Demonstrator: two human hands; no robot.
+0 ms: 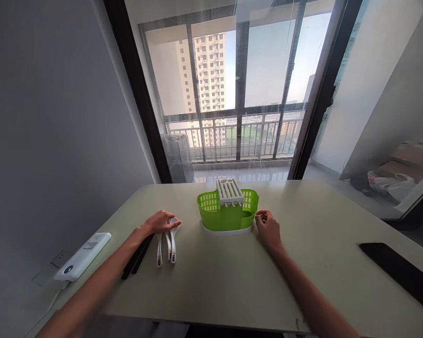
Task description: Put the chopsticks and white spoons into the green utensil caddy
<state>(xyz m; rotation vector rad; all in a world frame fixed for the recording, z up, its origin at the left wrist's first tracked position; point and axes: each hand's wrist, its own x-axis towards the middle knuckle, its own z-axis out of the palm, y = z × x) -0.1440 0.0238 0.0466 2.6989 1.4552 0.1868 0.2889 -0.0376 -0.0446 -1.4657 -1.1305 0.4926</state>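
A green slotted cutlery basket (211,212) with a white divider on top stands on a white base at the far middle of the pale table (232,277). My left hand (159,221) lies over the bowls of three white spoons (169,246) left of the basket, fingers curled onto them. Black chopsticks (137,257) lie just left of the spoons, partly under my wrist. My right hand (268,228) rests at the basket's right side, fingers closed in a loose pinch near its rim; I cannot make out anything in them.
A white power bank (82,256) with a cable lies at the table's left edge. A black phone (400,272) lies at the right. A grey wall stands on the left, and a glass balcony door rises behind the table.
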